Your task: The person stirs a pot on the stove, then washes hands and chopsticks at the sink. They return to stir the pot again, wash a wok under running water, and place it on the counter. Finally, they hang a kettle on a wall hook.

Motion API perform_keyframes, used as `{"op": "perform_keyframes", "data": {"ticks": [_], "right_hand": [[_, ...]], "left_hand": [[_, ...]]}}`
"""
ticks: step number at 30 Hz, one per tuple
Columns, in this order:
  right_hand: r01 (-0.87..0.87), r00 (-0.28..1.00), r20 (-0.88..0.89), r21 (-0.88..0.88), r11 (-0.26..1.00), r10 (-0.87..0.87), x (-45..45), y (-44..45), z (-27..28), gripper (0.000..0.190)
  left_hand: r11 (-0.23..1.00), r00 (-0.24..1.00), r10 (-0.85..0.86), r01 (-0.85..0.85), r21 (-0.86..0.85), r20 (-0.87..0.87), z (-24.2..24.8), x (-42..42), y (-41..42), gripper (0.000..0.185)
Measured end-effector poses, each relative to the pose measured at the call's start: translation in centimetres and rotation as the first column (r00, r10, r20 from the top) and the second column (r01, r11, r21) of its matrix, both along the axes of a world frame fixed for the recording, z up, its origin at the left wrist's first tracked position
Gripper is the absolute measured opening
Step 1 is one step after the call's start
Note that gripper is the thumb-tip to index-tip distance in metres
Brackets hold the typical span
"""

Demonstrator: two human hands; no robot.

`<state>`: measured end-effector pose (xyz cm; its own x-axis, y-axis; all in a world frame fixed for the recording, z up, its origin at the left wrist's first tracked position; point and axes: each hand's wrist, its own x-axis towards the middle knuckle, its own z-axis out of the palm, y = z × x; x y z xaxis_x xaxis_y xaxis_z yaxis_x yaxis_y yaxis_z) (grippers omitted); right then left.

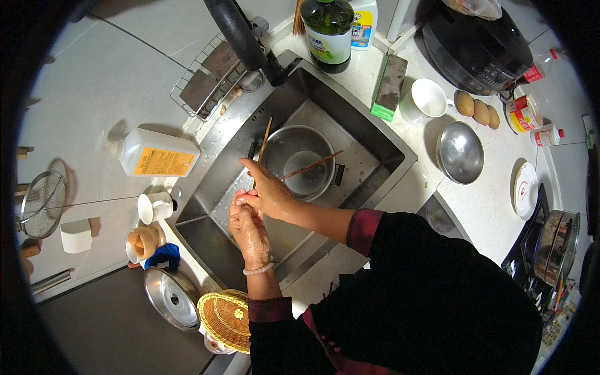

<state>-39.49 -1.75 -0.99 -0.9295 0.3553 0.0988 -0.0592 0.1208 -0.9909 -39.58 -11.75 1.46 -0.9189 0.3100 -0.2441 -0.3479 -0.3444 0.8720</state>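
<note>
My wet left hand (248, 225), with a bead bracelet (258, 269) at its wrist, is over the stainless steel sink (206, 234), fingers curled against my right hand (274, 194). The right hand stretches its index finger outward; its thumb touches the left hand. Under and beyond the hands sits a metal pot (323, 140) with black handles and some cloudy water. One chopstick (266, 134) runs along the pot's left side down to the fingers. A second chopstick (315, 164) crosses the pot and disappears behind the right hand. Whether either hand grips a chopstick is unclear.
A black faucet (239, 35) reaches over the sink's far corner. Around the rim stand a green detergent bottle (326, 37), a white jug (159, 152), a sharpening stone (390, 84), a white mug (424, 101), a metal bowl (460, 152) and a wicker basket (225, 316).
</note>
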Motion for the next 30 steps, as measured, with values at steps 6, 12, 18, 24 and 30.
{"op": "perform_keyframes", "data": {"ticks": [6,12,18,24,30], "right_hand": [[-0.011,1.000,0.011,0.064,0.998,0.010,0.1,-0.7,-0.2,0.059],[0.037,0.998,-0.049,-0.088,0.995,-0.041,1.9,-4.1,0.2,0.036],[-0.095,0.987,-0.151,-0.267,0.959,0.055,3.8,-7.0,1.7,0.050],[-0.010,0.973,0.089,-0.907,0.421,0.215,4.0,-7.3,2.8,0.051],[0.159,0.929,0.127,-0.985,-0.065,0.348,2.5,-4.9,2.1,0.074]], "left_hand": [[0.996,0.996,0.082,-0.081,-0.035,0.022,-1.0,0.1,0.2,0.020],[0.996,0.964,0.081,-0.085,0.004,0.253,-0.7,-0.6,0.4,0.028],[0.734,0.946,0.104,-0.282,-0.618,-0.307,-4.5,-3.8,-3.8,0.035],[0.214,0.606,-0.297,-0.711,-0.670,-0.737,0.7,-3.8,2.0,0.029],[0.167,0.472,-0.693,-0.630,-0.759,-0.544,0.9,-3.7,2.7,0.038]]}}
